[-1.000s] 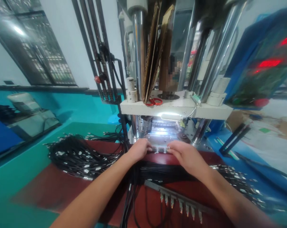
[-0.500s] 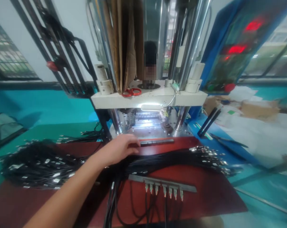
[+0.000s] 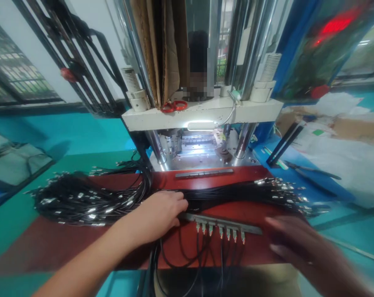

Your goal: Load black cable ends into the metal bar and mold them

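My left hand point(image 3: 164, 212) is closed around the left end of a grey metal strip point(image 3: 227, 225), thumb below and fingers above. Several small metal connectors point(image 3: 221, 232) stick out of the strip's front edge, with black cables point(image 3: 202, 249) hanging from them over the table's edge. To the right, my right hand point(image 3: 292, 239), smeared by motion, is just off the strip's right end with thumb and fingers apart and nothing between them. A second metal strip point(image 3: 204, 173) lies farther back, before the press. Behind the held strip stretches a bundle of black cables point(image 3: 230, 194).
A press with a white crosshead point(image 3: 202, 112) and a lit metal bed point(image 3: 196, 144) stands behind the red table point(image 3: 252, 255). Red-handled scissors point(image 3: 173, 106) rest on the crosshead. More coiled cables point(image 3: 81, 202) lie left. Pliers point(image 3: 312, 170) lie on a blue surface right.
My left hand has moved from the rear metal strip toward me, onto the front strip's left end. My right hand has come into view from the right. The view has shifted slightly.
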A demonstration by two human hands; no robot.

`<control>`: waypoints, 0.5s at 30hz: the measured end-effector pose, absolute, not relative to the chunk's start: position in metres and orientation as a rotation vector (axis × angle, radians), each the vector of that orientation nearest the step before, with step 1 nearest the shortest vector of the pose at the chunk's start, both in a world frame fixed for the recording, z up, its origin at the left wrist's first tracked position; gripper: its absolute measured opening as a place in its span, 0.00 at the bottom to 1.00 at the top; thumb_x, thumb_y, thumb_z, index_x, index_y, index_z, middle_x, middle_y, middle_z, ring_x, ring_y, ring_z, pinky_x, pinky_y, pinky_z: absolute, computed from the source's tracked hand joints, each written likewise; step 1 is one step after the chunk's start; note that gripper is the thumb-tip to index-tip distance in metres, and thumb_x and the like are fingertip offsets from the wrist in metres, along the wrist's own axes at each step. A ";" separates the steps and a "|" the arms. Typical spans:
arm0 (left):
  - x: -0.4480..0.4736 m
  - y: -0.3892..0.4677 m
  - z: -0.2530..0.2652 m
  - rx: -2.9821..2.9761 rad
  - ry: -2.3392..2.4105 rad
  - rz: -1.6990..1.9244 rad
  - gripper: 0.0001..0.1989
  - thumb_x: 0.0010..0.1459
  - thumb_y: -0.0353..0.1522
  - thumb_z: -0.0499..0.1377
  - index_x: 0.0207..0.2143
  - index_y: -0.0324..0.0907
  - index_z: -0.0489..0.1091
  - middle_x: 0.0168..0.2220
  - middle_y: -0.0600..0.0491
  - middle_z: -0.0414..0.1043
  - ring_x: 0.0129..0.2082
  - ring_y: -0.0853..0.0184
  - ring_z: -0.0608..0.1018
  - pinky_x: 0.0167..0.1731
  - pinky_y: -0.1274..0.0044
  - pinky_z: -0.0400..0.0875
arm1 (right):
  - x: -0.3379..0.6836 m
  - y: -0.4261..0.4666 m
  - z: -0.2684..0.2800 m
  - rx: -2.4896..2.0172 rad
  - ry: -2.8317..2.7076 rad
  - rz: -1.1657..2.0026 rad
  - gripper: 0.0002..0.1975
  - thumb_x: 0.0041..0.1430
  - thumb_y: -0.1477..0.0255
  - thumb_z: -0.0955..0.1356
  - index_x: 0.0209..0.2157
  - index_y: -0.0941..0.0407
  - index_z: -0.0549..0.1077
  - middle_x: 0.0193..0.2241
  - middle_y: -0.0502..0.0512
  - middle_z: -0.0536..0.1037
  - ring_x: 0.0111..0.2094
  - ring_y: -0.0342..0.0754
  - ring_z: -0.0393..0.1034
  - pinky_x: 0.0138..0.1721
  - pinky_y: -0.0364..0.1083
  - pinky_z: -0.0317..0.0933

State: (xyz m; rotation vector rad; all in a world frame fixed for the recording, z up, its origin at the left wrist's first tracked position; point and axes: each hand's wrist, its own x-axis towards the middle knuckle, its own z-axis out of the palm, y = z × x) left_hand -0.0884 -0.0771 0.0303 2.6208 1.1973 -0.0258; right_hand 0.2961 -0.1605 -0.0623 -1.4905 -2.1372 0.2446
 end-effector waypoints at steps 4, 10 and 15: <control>-0.086 -0.084 0.024 2.678 1.227 -0.021 0.04 0.54 0.28 0.61 0.34 0.43 0.69 0.37 0.52 0.72 0.40 0.60 0.74 0.40 0.71 0.63 | 0.263 -0.144 -0.069 -1.368 -2.298 0.289 0.18 0.62 0.66 0.66 0.54 0.41 0.66 0.48 0.53 0.74 0.49 0.53 0.70 0.47 0.51 0.69; -0.091 -0.082 0.050 2.573 1.295 0.165 0.03 0.60 0.32 0.56 0.37 0.44 0.68 0.40 0.52 0.70 0.41 0.62 0.72 0.42 0.72 0.63 | 0.271 -0.120 -0.043 -1.491 -2.074 0.445 0.11 0.63 0.63 0.64 0.47 0.44 0.70 0.47 0.54 0.74 0.47 0.53 0.71 0.44 0.49 0.68; -0.093 -0.038 0.057 2.153 1.395 0.620 0.05 0.62 0.33 0.53 0.40 0.44 0.66 0.34 0.55 0.71 0.33 0.68 0.72 0.36 0.75 0.65 | 0.248 -0.047 0.012 -1.492 -1.847 0.648 0.11 0.64 0.61 0.62 0.45 0.48 0.71 0.27 0.48 0.77 0.28 0.47 0.72 0.32 0.45 0.65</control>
